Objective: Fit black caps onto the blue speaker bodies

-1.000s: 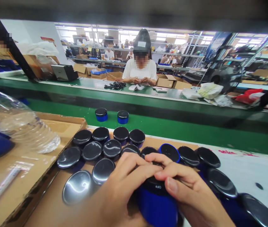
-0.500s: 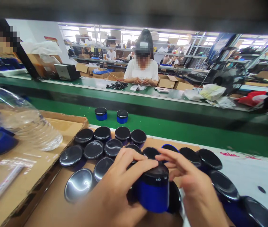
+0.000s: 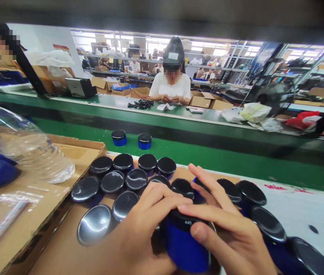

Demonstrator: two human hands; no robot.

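A round blue device with a glossy black cap (image 3: 184, 244) is between my two hands, low in the middle of the head view. White letters reading "OFF" show on the cap's rim. My left hand (image 3: 140, 229) wraps around the device from the left, its fingers over the cap. From the right, my right hand (image 3: 233, 229) closes on it, with the index finger across the cap and the thumb against the front. Its other fingers stick out above. Several similar black-capped devices (image 3: 112, 181) stand behind and left of my hands, partly hidden by them.
More capped devices (image 3: 269, 222) line the right side. Two others (image 3: 144, 141) sit on the green belt (image 3: 207, 156). A plastic bottle (image 3: 36, 145) leans over a cardboard tray (image 3: 61, 191) at left. Across the belt, a person (image 3: 170, 86) works beside black cables (image 3: 141, 104).
My right hand has moved in over the device, its index finger now across the cap and its thumb on the front. The device sits slightly lower in view. My left hand still holds it.
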